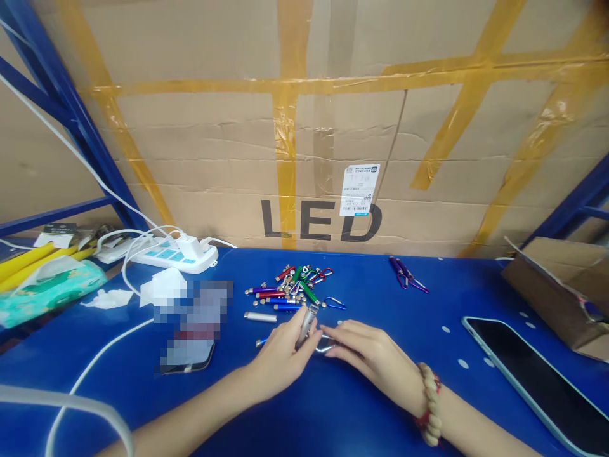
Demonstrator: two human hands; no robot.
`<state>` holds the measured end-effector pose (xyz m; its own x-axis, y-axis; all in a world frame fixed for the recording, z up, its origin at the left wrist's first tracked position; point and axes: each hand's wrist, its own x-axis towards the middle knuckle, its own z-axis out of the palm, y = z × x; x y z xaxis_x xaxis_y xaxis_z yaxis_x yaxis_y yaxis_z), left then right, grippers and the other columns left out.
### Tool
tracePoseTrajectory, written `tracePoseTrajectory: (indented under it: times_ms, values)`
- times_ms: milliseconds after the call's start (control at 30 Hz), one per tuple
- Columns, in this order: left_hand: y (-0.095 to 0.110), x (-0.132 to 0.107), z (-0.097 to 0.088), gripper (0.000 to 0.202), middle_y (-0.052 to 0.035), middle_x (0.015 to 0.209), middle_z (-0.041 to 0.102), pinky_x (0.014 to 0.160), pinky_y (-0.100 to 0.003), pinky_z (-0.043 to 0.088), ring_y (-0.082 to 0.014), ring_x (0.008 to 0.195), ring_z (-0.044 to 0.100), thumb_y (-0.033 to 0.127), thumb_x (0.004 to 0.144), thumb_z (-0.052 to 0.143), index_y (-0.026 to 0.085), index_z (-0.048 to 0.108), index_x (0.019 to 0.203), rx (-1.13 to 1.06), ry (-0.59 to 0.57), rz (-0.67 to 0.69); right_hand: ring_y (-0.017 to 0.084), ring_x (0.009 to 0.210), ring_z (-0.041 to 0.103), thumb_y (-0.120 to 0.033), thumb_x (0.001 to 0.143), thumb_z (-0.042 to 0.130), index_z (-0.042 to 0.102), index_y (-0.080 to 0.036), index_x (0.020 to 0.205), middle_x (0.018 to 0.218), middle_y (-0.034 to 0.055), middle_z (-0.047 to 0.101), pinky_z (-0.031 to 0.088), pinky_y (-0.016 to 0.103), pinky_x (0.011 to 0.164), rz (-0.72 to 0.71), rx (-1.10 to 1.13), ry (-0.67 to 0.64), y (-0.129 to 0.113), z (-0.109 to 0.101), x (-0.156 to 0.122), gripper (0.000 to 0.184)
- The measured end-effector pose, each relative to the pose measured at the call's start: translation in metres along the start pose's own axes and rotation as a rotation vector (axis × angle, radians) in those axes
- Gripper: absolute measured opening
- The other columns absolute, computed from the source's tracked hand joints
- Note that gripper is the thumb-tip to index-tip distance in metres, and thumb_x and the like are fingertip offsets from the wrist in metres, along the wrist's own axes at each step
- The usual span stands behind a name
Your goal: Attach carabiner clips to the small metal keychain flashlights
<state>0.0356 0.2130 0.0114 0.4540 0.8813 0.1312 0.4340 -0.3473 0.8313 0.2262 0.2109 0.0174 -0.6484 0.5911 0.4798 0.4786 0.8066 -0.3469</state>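
My left hand point(284, 350) is closed around a small silver flashlight point(308, 322), tilted with its end pointing up and away. In my right hand point(373, 349), the fingers pinch a silver carabiner point(325, 347) close beside the flashlight. Whether the two are joined is hidden by my fingers. Just beyond my hands lies a loose pile of small metal flashlights in red, blue, purple and green, a green one point(310, 293) among them, with carabiners and small round caps. A silver tube point(260, 317) lies left of the pile, and a blue one is partly covered by my left hand.
Purple flashlights with clips point(402, 271) lie at the back right. A dark phone point(533, 381) and an open cardboard box point(556, 292) are at right. At left are a partly blurred phone point(190, 365), tissues point(164, 285), a power strip point(207, 259) and white cables. A large carton point(228, 158) stands behind.
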Motion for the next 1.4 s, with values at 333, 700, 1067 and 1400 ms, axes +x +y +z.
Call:
tracePoseTrajectory:
  times_ms: [333, 700, 1067, 1400]
  values:
    - [0.001, -0.005, -0.002, 0.016, 0.0046, 0.066, 0.044, 0.054, -0.023, 0.028, -0.0094, 0.056, 0.039, 0.027, 0.088, 0.039, 0.02, 0.032, 0.075, 0.062, 0.005, 0.082, 0.011, 0.06, 0.054, -0.032, 0.093, 0.041, 0.061, -0.017, 0.088, 0.07, 0.0015, 0.055, 0.046, 0.021, 0.057, 0.1, 0.082, -0.138, -0.007, 0.011, -0.002, 0.026]
    - [0.011, -0.008, -0.009, 0.022, 0.005, 0.062, 0.04, 0.05, -0.021, 0.027, -0.0083, 0.053, 0.035, 0.03, 0.088, 0.041, 0.02, 0.031, 0.072, 0.022, 0.048, 0.116, 0.011, 0.051, 0.053, -0.03, 0.095, 0.032, 0.058, -0.017, 0.085, 0.063, 0.0011, 0.056, 0.048, 0.022, 0.051, -0.013, -0.086, 0.044, -0.018, 0.013, 0.003, 0.03]
    - [0.007, 0.001, -0.024, 0.02, 0.0063, 0.06, 0.042, 0.05, -0.021, 0.025, -0.0078, 0.051, 0.037, 0.029, 0.087, 0.043, 0.019, 0.034, 0.072, 0.094, 0.14, 0.114, 0.011, 0.062, 0.061, -0.033, 0.096, 0.031, 0.059, -0.017, 0.094, 0.076, 0.0039, 0.062, 0.049, 0.019, 0.052, -0.115, -0.246, 0.163, -0.005, 0.016, 0.019, 0.032]
    - [0.007, 0.001, -0.028, 0.02, 0.0055, 0.062, 0.042, 0.053, -0.021, 0.026, -0.0092, 0.054, 0.037, 0.029, 0.087, 0.044, 0.019, 0.035, 0.072, 0.075, 0.106, 0.086, 0.014, 0.067, 0.055, -0.028, 0.095, 0.035, 0.058, -0.015, 0.09, 0.075, 0.0042, 0.059, 0.046, 0.026, 0.062, -0.102, -0.233, -0.009, -0.005, 0.005, 0.023, 0.027]
